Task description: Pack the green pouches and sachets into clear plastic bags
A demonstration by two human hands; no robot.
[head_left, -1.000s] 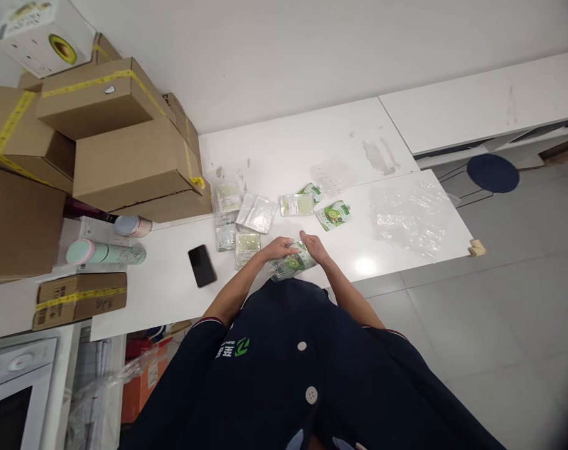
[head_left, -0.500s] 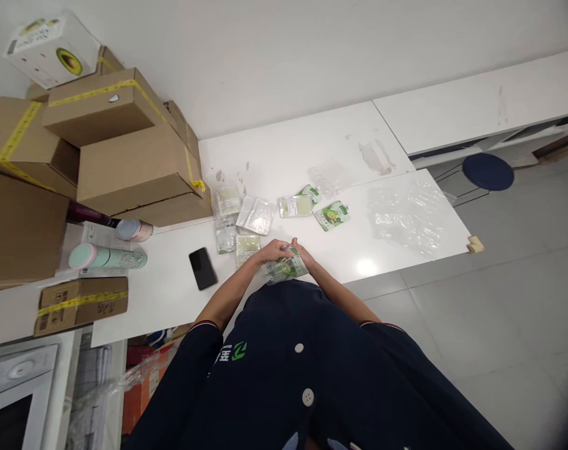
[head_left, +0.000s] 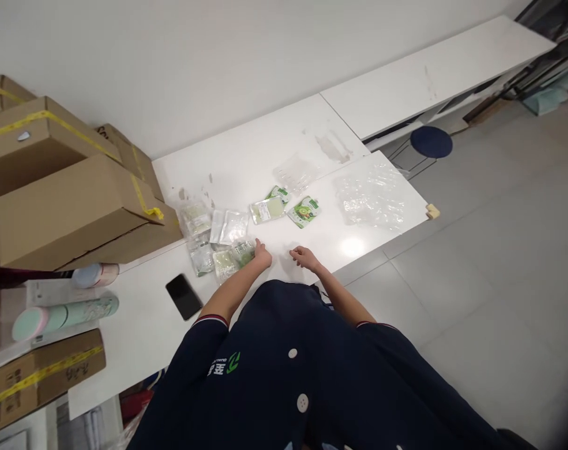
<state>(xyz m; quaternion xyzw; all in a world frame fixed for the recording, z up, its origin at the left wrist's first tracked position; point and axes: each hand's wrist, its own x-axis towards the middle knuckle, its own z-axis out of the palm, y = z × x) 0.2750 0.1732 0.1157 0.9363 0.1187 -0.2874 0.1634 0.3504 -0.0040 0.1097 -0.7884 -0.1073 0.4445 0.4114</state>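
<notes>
We're resting our left hand (head_left: 263, 255) against the green pouch (head_left: 243, 251), which is lying flat on the white table (head_left: 265, 150) at the edge of the near bunch of packets (head_left: 227, 226). Can't tell if we're actually pinching it. Our right hand (head_left: 302, 256) is sitting loosely curled, holding nothing. One bunch is looking gathered, while three more pouches (head_left: 303, 211) are lying apart farther out.

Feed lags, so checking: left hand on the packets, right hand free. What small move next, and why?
Probably reach the right hand forward to the green pouch: that hand looks empty and lies nearest it, while the left hand rests on a packet beside the other packets.
</notes>
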